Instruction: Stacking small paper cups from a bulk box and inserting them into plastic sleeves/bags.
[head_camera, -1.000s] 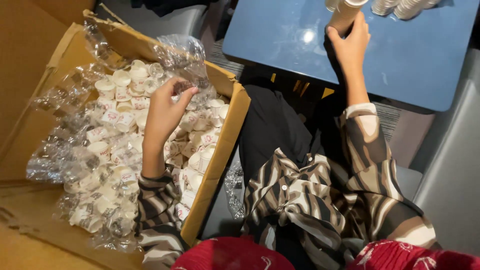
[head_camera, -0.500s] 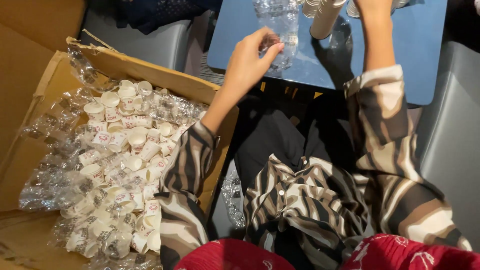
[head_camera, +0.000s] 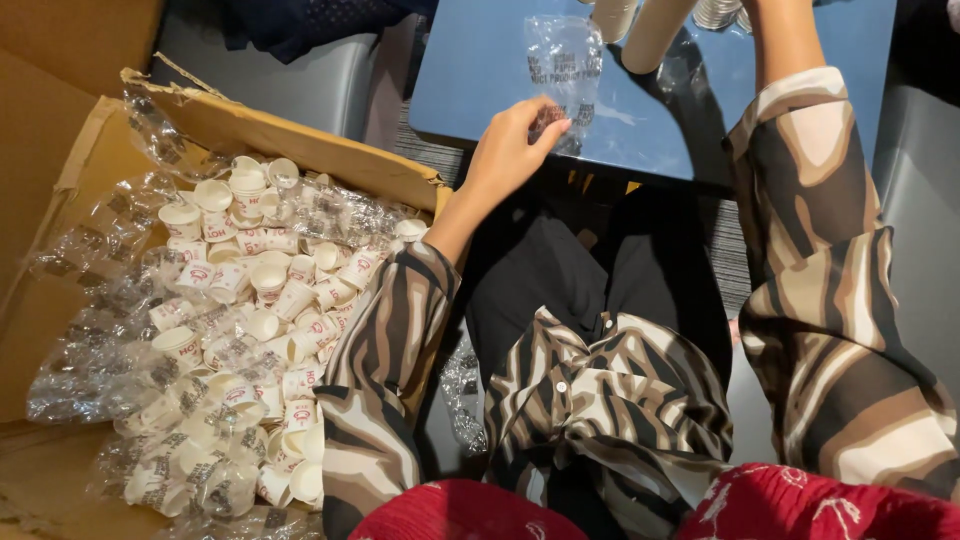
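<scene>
Clear plastic sleeve (head_camera: 563, 70) upright on blue table (head_camera: 480, 80) | left hand (head_camera: 510, 150) pinches its bottom | right grip unseen

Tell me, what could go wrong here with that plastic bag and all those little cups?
1. The left hand pinches only the lower edge of the clear crinkled plastic bag, which might slip from the fingers.
2. The bag hangs close to the tan paper cup stacks on the blue table; a swing could topple them.
3. The small white paper cups lie heaped in the open brown cardboard box and could spill.
</scene>
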